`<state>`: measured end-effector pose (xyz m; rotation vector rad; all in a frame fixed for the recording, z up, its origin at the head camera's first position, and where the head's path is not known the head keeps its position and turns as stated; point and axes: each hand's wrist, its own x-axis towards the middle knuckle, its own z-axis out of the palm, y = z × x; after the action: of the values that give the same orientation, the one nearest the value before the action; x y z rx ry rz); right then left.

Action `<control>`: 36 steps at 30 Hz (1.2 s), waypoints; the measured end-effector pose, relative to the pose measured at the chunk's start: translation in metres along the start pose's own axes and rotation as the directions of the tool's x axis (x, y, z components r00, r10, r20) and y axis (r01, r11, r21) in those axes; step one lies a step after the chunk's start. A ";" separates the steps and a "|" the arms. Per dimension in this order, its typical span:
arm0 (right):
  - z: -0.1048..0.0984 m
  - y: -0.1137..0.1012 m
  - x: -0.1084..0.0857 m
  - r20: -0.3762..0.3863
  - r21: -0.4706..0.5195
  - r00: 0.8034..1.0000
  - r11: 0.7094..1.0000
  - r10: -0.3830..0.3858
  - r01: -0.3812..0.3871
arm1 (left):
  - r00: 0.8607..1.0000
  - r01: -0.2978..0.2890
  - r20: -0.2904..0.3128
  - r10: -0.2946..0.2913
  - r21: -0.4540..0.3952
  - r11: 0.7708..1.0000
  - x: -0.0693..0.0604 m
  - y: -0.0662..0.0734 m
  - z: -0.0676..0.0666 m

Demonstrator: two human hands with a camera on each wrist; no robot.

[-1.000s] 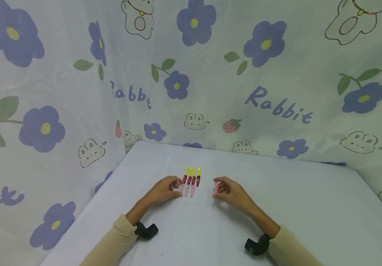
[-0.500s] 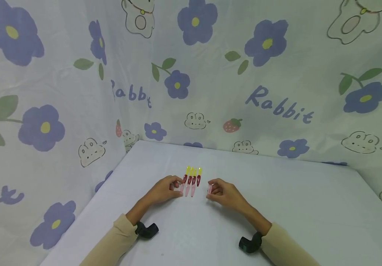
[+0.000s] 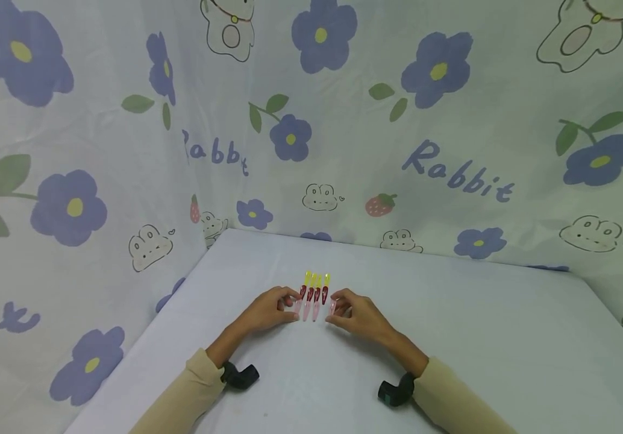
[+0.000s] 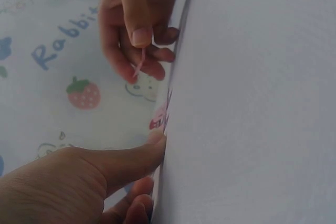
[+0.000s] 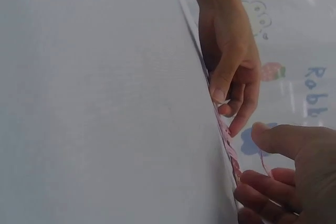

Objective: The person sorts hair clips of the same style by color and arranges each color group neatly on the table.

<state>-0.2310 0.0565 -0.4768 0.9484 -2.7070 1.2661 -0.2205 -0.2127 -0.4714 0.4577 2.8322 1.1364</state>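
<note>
Snap hair clips lie in three rows on the white table: yellow clips (image 3: 308, 278) at the back, dark red clips (image 3: 317, 294) in the middle, pink clips (image 3: 306, 311) in front. My left hand (image 3: 268, 310) holds the leftmost pink clip (image 3: 297, 308) between thumb and index finger, low at the table. To the right of the front row, my right hand (image 3: 363, 316) pinches another pink clip (image 3: 333, 307) by its ends. That clip (image 4: 141, 62) shows above the table in the left wrist view. In the right wrist view the row clips (image 5: 229, 149) overlap edge-on.
The white tabletop (image 3: 485, 337) stretches out to both sides. A curtain (image 3: 344, 138) printed with flowers and rabbits rises behind the table and along its left. A black wrist camera (image 3: 396, 392) sits on the right wrist, another black camera (image 3: 241, 377) on the left.
My right hand has moved left with its pink clip, from well apart to close beside the front row. The left hand and the laid clips have stayed in place.
</note>
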 end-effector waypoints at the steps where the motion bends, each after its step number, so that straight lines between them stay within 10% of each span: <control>1: 0.002 0.000 0.001 -0.001 -0.017 1.000 1.000 0.001 -0.001 | 1.000 -0.001 -0.002 0.001 -0.001 1.000 0.000 0.000 0.000; 36: 0.020 0.006 0.016 -0.025 -0.210 1.000 0.978 0.008 -0.014 | 1.000 -0.007 0.008 0.007 0.020 1.000 0.001 -0.003 0.001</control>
<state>-0.2420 0.0370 -0.4907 0.8893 -2.7607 0.9603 -0.2223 -0.2137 -0.4744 0.4732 2.8395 1.1059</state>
